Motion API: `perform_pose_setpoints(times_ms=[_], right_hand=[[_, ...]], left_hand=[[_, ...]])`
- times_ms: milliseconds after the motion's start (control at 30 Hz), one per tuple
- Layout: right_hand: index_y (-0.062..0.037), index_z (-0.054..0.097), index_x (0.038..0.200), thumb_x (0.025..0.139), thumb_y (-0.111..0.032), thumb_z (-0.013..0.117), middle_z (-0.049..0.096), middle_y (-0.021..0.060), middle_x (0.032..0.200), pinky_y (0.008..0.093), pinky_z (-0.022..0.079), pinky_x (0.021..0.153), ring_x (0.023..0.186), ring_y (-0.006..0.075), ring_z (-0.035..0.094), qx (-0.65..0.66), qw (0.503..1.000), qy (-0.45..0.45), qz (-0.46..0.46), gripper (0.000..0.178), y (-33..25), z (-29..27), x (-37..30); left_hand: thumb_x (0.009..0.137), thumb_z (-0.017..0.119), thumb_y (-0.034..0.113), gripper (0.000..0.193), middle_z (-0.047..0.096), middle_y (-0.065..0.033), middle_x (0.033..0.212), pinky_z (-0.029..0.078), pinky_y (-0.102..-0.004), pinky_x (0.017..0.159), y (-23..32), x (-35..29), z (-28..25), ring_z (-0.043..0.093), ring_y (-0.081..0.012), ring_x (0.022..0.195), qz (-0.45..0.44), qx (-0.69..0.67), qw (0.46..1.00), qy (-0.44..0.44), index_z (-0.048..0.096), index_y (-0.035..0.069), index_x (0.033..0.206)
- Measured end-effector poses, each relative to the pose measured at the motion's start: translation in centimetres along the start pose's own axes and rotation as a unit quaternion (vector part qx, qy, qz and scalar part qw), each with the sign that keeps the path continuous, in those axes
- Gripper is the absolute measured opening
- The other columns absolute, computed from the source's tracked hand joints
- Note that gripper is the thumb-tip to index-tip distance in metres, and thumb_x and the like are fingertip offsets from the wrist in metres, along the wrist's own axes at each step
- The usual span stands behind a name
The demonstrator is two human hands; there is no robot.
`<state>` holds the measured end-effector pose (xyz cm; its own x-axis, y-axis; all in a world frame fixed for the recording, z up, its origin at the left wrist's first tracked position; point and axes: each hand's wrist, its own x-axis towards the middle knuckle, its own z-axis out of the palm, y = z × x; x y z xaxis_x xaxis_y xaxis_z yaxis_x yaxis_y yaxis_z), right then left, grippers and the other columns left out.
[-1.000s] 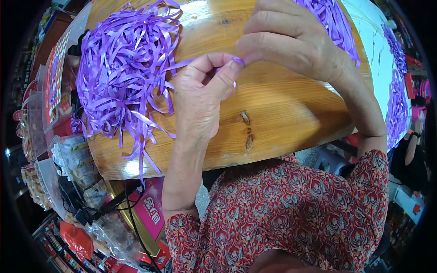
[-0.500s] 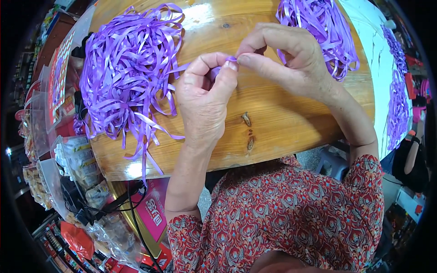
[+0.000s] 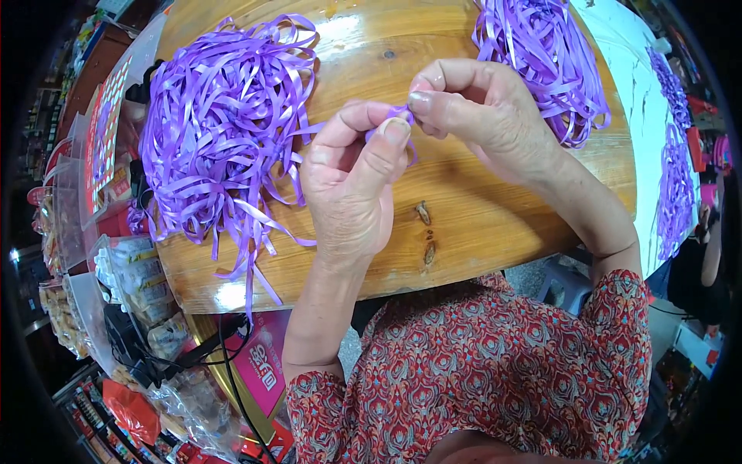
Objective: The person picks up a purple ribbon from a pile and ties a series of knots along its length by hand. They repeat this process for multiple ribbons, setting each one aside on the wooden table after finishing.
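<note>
A thin purple ribbon (image 3: 399,113) is pinched between my two hands over the wooden table (image 3: 464,209). Thumb and index finger of my left hand (image 3: 352,170) are closed on it, and a short loop of ribbon shows beside those fingers. My right hand (image 3: 487,116) grips the same ribbon at its thumb and fingertips, close against the left. Part of the ribbon is hidden behind the left hand. On the left lies a large loose heap of purple ribbons (image 3: 224,131), with a strand running toward my left hand. Another purple ribbon bundle (image 3: 541,62) rests beyond my right hand.
Past the table's right edge, a white marbled surface (image 3: 626,62) carries more purple ribbons (image 3: 674,193). Clear bins with packaged goods (image 3: 135,271) crowd the left side. A black cable (image 3: 224,363) hangs below the table edge. A grey stool (image 3: 568,286) stands under the table.
Both hands have shifted slightly down in the picture, still together. The right fingers have bunched closer around the ribbon, and a loop now shows below the left fingertips.
</note>
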<state>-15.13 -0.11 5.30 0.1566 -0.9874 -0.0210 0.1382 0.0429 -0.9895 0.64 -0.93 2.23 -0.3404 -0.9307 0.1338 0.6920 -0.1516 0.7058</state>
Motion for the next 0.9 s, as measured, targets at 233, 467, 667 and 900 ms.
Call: perform_pose_setpoints(times_ms=[233,467,667,900], right_hand=[[-0.0026,0.060,0.087,0.085,-0.014,0.061,0.056,-0.0018,0.078,0.0209,0.041,0.068,0.073,0.0058,0.050,0.087,0.995,-0.043,0.020,0.011,-0.4,0.1,-0.2],[0.0017,0.060,0.097,0.079,0.003,0.064,0.060,0.0046,0.085,0.0256,0.044,0.070,0.079,0.0137,0.056,-0.250,0.921,0.031,-0.299,0.019,0.2,-0.2,-0.2],[-0.0002,0.064,0.094,0.072,0.005,0.068,0.059,0.0073,0.084,0.0274,0.044,0.069,0.075,0.0195,0.057,-0.347,0.848,0.007,-0.399,0.022,-0.8,-0.5,-0.2],[-0.0010,0.065,0.088,0.069,0.003,0.070,0.056,0.0077,0.078,0.0284,0.042,0.062,0.071,0.0210,0.055,-0.453,0.774,-0.005,-0.442,0.019,-1.1,-1.0,0.0]], left_hand=[[0.083,0.063,-0.001,0.010,0.057,-0.0009,0.083,0.035,-0.0188,0.051,-0.1,0.0,-0.3,0.047,-0.0049,0.063,-0.009,-0.027,1.000,-0.012,0.060,-0.001,0.092],[0.084,0.063,0.005,0.010,0.060,-0.0021,0.081,0.034,-0.0198,0.050,-0.1,-0.1,0.0,0.049,-0.0065,0.062,-0.034,-0.043,0.998,0.039,0.060,0.000,0.092],[0.084,0.063,0.005,0.010,0.060,-0.0021,0.080,0.033,-0.0197,0.049,0.1,-0.2,0.0,0.051,-0.0071,0.063,-0.029,-0.032,0.999,0.029,0.060,0.001,0.092],[0.084,0.064,0.004,0.010,0.060,-0.0014,0.079,0.032,-0.0189,0.048,-0.2,-0.1,-0.2,0.050,-0.0064,0.061,-0.034,-0.016,0.999,0.025,0.060,0.001,0.092]])
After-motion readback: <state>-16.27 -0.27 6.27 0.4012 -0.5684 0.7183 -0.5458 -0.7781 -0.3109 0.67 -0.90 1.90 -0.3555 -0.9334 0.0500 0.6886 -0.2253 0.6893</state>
